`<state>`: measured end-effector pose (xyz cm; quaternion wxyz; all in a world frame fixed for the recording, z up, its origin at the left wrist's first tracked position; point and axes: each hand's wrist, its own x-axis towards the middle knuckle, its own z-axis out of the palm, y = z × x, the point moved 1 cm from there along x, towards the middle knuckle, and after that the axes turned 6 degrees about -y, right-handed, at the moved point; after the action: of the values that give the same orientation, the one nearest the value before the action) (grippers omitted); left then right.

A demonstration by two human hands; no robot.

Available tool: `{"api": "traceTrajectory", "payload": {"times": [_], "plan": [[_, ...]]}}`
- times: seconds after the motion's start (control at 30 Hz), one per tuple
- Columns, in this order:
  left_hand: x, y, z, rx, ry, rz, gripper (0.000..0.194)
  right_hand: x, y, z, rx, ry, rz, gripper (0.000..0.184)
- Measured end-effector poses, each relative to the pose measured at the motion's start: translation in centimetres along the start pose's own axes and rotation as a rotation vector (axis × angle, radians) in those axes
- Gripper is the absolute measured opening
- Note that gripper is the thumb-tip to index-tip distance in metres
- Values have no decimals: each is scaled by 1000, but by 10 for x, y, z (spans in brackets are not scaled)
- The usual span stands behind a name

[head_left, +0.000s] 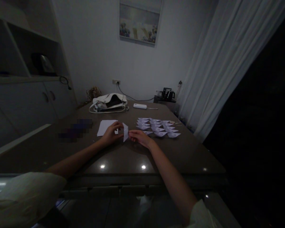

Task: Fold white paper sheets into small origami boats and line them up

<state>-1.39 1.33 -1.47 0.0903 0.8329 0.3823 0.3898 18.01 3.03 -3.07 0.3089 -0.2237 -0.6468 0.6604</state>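
Note:
A small white folded paper boat (pixel 125 132) is held up on end above the dark table. My right hand (pixel 139 136) pinches its right side between thumb and fingers. On the other side, my left hand (pixel 112 133) curves around with its thumb and fingertips against the paper's left edge; the exact contact is hard to make out in the dim light. Behind my left hand lies a stack of white paper sheets (pixel 104 127), partly covered by it. Several finished paper boats (pixel 157 125) stand in rows beyond my right hand.
A white handbag (pixel 109 103) and a white power strip-like device (pixel 140 106) with a short cable lie at the table's far end. A blurred dark patch (pixel 76 129) is at the left. A white curtain (pixel 204 72) hangs along the right side.

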Motion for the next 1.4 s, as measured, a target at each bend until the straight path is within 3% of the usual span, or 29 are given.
{"api": "traceTrajectory", "payload": {"times": [0.17,0.5,0.9,1.07,1.4], "plan": [[1,1,2,8,-23,41,23,0,0,-1,37,29,8,24],[-4,4,4,8,-99,85,11,-4,-5,2,20,-43,25,24],[-4,13,3,-3,-130,90,15,-2,-1,0,59,-8,34,23],[-2,14,4,-20,-118,67,23,-1,0,-1,104,51,31,25],[0,11,4,-23,-129,-24,29,-3,-3,1,94,10,58,19]]}}
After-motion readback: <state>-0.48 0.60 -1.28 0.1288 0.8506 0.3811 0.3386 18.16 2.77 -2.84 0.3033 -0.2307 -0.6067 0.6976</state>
